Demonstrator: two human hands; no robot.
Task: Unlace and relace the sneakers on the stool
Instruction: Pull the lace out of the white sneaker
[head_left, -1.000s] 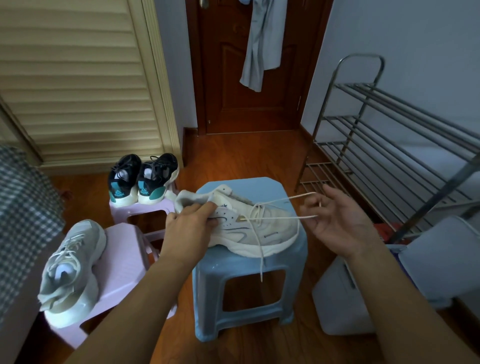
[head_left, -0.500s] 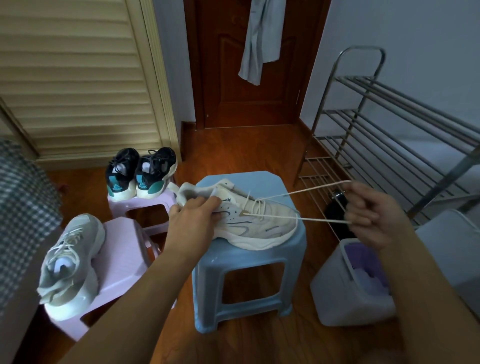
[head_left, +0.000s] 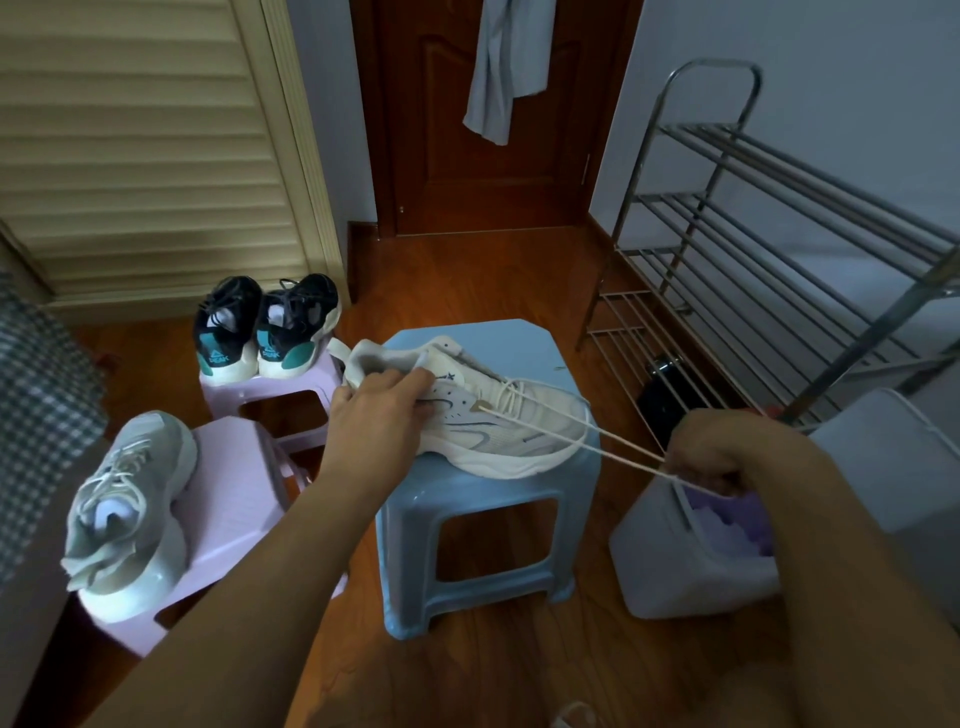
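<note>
- A metal shoe rack (head_left: 769, 218) stands along the right wall; a brown door (head_left: 493, 156) closes the far end of the room, with a grey cloth (head_left: 506, 62) hanging on it.
- A blue stool (head_left: 483, 519) stands mid-floor; two pink stools (head_left: 228, 499) stand to its left, the near one bearing a grey sneaker (head_left: 130, 514), the far one a black pair (head_left: 265, 327).
- A white bin (head_left: 691, 561) sits on the floor just right of the blue stool.
- A white sneaker (head_left: 488, 415) lies on the blue stool, toe to the right, heel overhanging the left edge.
- The left hand (head_left: 379, 415) grips the sneaker's heel collar, fingers curled over it.
- The right hand (head_left: 711, 452) is fisted round the lace (head_left: 571, 431); two strands run taut from the eyelets to it.
</note>
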